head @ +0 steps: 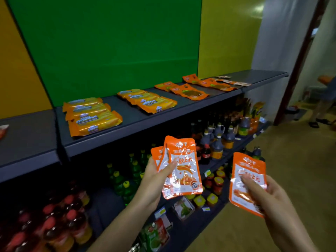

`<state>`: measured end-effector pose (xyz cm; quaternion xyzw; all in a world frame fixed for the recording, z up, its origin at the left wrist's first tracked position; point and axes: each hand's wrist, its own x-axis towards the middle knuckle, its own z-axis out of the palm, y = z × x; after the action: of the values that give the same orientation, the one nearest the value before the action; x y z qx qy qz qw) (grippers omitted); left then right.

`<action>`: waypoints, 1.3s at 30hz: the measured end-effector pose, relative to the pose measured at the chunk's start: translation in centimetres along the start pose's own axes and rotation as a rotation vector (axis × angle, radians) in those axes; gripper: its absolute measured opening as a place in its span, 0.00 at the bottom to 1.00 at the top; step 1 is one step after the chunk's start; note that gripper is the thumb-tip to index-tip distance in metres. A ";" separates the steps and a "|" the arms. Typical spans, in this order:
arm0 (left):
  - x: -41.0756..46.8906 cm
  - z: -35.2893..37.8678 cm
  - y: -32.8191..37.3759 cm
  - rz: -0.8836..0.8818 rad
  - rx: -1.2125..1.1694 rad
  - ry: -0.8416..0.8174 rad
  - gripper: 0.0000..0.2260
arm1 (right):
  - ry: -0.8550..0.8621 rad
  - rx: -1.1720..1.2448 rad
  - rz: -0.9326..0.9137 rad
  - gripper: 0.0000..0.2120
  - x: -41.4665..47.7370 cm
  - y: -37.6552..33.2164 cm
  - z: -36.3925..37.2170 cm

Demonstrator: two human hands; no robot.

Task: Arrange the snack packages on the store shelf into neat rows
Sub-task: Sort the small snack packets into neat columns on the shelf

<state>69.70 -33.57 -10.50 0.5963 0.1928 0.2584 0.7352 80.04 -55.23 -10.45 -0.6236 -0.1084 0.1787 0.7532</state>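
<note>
My left hand (156, 176) grips a fanned stack of orange-and-silver snack pouches (183, 168), held upright in front of the shelving. My right hand (263, 195) pinches a single matching pouch (245, 171) by its lower half, to the right of the stack. On the dark top shelf (138, 120) lie two overlapping rows of orange cheese cracker packs (92, 115), with the second row (148, 100) to the right. Further right on the shelf lie flat orange pouches with dark windows (189, 91), and more of them (212, 82) towards the far end.
Lower shelves hold green bottles (125, 179), red-capped bottles (60, 219), dark sauce jugs (218, 140) and small yellow-lidded jars (216, 180). A green backboard (109, 46) rises behind the top shelf. A person stands in the doorway at the far right (325, 100).
</note>
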 end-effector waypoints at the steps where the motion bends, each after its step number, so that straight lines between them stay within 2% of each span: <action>1: 0.6 0.3 -0.2 -0.002 0.004 0.018 0.14 | -0.024 -0.003 0.020 0.15 1.1 0.0 -0.5; 7: 5.4 3.3 -1.1 -0.003 0.022 0.099 0.17 | -0.055 -0.025 0.074 0.14 9.1 -1.2 -4.5; 16: 17.8 14.9 -1.2 0.019 -0.015 0.067 0.19 | -0.050 -0.073 0.044 0.08 25.3 -4.9 -10.3; 21: 25.2 21.5 -1.4 0.065 -0.035 0.057 0.13 | -0.016 -0.052 -0.022 0.11 33.5 -6.7 -14.8; 24: 28.7 25.1 -2.2 0.059 -0.031 0.093 0.12 | -0.061 -0.086 -0.002 0.13 37.6 -6.8 -17.1; 33: 38.2 36.3 -4.4 0.127 -0.067 0.186 0.11 | -0.176 -0.119 0.013 0.09 51.6 -9.7 -24.7; 39: 43.8 43.6 -4.3 0.211 -0.128 0.302 0.17 | -0.276 -0.162 -0.082 0.07 61.1 -15.0 -29.6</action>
<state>130.85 -41.41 -4.23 0.5197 0.2205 0.4324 0.7031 149.27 -59.57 -5.33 -0.6469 -0.2501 0.2226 0.6851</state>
